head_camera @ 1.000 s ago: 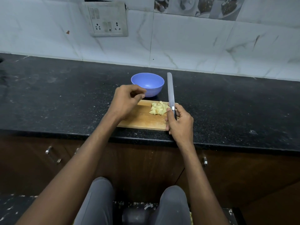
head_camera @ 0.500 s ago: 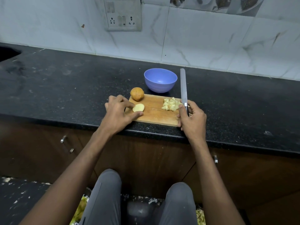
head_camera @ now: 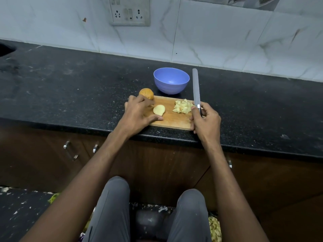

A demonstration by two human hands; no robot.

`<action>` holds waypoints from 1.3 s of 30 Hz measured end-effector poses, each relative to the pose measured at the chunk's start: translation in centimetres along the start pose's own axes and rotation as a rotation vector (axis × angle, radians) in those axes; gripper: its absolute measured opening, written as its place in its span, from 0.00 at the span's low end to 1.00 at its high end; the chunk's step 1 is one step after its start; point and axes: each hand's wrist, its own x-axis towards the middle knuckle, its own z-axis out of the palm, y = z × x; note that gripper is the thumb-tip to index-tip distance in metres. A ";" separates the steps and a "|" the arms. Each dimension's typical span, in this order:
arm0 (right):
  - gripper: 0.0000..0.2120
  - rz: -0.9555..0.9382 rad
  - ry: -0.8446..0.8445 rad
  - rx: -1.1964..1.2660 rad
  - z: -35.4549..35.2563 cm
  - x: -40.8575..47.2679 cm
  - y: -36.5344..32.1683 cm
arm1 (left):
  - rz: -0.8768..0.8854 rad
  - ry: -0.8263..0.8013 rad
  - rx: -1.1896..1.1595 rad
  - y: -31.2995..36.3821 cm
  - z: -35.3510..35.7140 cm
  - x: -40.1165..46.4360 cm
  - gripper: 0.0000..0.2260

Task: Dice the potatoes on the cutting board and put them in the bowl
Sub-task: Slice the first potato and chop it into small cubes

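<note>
A wooden cutting board [head_camera: 172, 120] lies at the counter's front edge. On it are a pile of diced potato [head_camera: 182, 106] at the right, a pale cut potato piece [head_camera: 159, 109] in the middle and a brown unpeeled potato half [head_camera: 146, 93] at the back left corner. My left hand [head_camera: 139, 113] rests on the board's left end, its fingers relaxed and touching the cut piece. My right hand [head_camera: 205, 119] grips the handle of a knife [head_camera: 196, 88], whose blade points away from me. An empty blue bowl [head_camera: 171, 80] stands just behind the board.
The black stone counter [head_camera: 70, 88] runs left and right, with a tiled wall and a socket panel [head_camera: 130, 12] behind. A dark sink opening [head_camera: 5, 48] shows at far left. Cabinet handles [head_camera: 70, 151] sit below the counter. My knees are in front.
My left hand came down from beside the bowl onto the board's left end, uncovering the two potato pieces, and now lies a little flatter. The knife hand stayed in place.
</note>
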 end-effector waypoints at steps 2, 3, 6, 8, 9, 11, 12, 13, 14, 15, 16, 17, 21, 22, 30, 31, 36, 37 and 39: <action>0.05 0.013 -0.003 -0.035 0.1 -0.2 -0.5 | 0.041 -0.010 0.003 -0.1 0.1 -0.1 0.26; 0.06 0.015 -0.010 -0.063 0.2 -0.4 -0.8 | 0.048 -0.014 0.004 0.0 0.2 -0.1 0.24; 0.12 0.005 -0.051 -0.158 0.5 -1.8 -2.2 | 0.051 -0.020 0.010 0.3 0.4 0.1 0.20; 0.16 0.001 -0.095 -0.225 0.9 -3.3 -3.5 | 0.019 -0.001 -0.015 0.5 0.6 0.3 0.21; 0.18 0.003 -0.119 -0.248 1.2 -4.0 -4.1 | -0.011 0.011 -0.037 0.6 0.7 0.5 0.22; 0.22 0.006 -0.174 -0.272 1.8 -5.3 -5.1 | -0.043 0.017 -0.069 1.0 0.9 1.0 0.22; 0.24 -0.001 -0.202 -0.294 2.0 -5.8 -5.6 | -0.036 0.014 -0.077 1.1 1.1 1.2 0.20; 0.25 -0.013 -0.230 -0.325 2.4 -6.2 -5.9 | -0.028 0.008 -0.079 1.0 1.2 1.3 0.18; 0.25 -0.021 -0.253 -0.366 2.6 -6.4 -6.1 | -0.023 0.002 -0.079 0.9 1.3 1.4 0.17; 0.26 -0.026 -0.272 -0.410 2.8 -6.7 -6.4 | -0.025 -0.002 -0.078 0.6 1.4 1.4 0.18; 0.26 -0.025 -0.287 -0.452 3.0 -6.9 -6.5 | -0.028 -0.006 -0.080 0.3 1.5 1.4 0.19; 0.26 -0.023 -0.296 -0.485 3.0 -7.2 -6.7 | -0.027 -0.007 -0.085 -0.1 1.5 1.4 0.19; 0.28 -0.014 -0.292 -0.569 3.5 -7.8 -7.4 | -0.008 0.002 -0.097 -0.5 1.6 1.4 0.16; 0.28 -0.009 -0.292 -0.579 3.6 -7.9 -7.6 | -0.005 0.010 -0.095 -0.5 1.6 1.4 0.16; 0.29 0.070 -0.336 -0.627 4.4 -8.6 -8.6 | -0.004 0.009 -0.079 -0.6 1.8 1.5 0.14; 0.29 0.070 -0.342 -0.645 4.5 -8.6 -8.6 | -0.006 0.009 -0.079 -0.6 1.8 1.5 0.14; 0.30 0.050 -0.366 -0.723 4.5 -8.7 -8.7 | -0.013 0.015 -0.091 -0.6 1.7 1.5 0.13; 0.31 0.051 -0.371 -0.730 4.6 -8.8 -8.7 | -0.013 0.021 -0.096 -0.6 1.7 1.4 0.13; 0.32 0.056 -0.386 -0.745 4.6 -8.9 -8.7 | -0.009 0.032 -0.102 -0.4 1.6 1.4 0.13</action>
